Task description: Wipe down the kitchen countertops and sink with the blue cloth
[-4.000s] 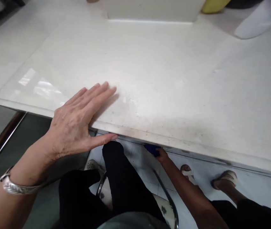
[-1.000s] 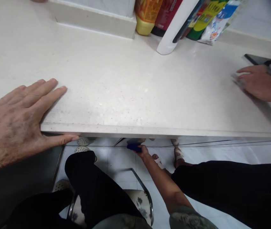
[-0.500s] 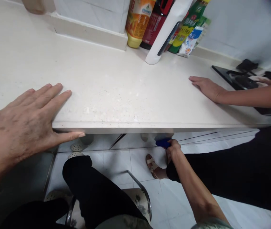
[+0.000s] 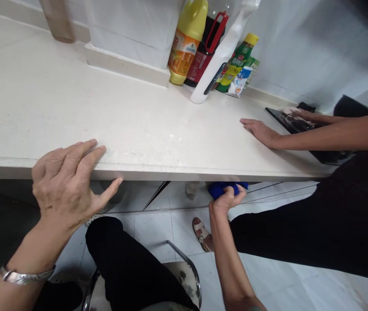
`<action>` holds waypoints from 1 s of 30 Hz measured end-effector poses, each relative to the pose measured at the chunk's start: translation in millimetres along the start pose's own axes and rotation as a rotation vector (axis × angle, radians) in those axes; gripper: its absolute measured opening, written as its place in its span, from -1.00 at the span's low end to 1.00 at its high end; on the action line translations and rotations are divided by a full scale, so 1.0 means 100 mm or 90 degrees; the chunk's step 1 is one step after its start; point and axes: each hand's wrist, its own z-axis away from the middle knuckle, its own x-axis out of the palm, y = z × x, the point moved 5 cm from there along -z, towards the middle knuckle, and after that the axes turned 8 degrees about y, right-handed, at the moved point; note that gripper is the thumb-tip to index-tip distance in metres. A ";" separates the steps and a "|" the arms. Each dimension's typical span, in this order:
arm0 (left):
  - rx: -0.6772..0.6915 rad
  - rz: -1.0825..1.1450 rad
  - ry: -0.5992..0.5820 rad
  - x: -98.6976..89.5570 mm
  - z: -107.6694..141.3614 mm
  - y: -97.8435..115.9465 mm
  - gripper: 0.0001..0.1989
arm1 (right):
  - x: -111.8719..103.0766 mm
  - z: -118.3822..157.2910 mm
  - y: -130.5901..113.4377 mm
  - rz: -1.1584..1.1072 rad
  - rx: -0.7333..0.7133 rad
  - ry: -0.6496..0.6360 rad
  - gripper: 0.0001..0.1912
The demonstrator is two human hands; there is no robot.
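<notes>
My left hand (image 4: 70,181) rests over the front edge of the pale countertop (image 4: 132,125), fingers apart on top and thumb stretched out in front of the edge. It holds nothing. Below the counter, my right hand (image 4: 229,198) grips a blue cloth (image 4: 218,189) against the glossy cabinet front (image 4: 158,194). Part of the cloth is hidden under the overhanging edge and behind my fingers. Small specks and wet spots dot the countertop between my left hand and the bottles.
A co-worker's hand (image 4: 261,131) lies on the counter at right; their other hand holds a pale cloth (image 4: 290,111) at the black stove (image 4: 281,119). A yellow bottle (image 4: 184,47), a white spray bottle (image 4: 208,73) and several packets stand at the wall. A chair (image 4: 187,276) is beneath me.
My view has shifted. My left hand has drawn back toward the edge, its bracelet now showing. My right hand has turned, and more of the blue cloth shows. The co-worker's stove-side hand is now clearer.
</notes>
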 end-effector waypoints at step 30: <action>0.003 0.025 0.013 -0.09 0.04 0.05 -0.34 | 0.03 0.79 -0.52 0.135 -0.844 -0.308 -0.64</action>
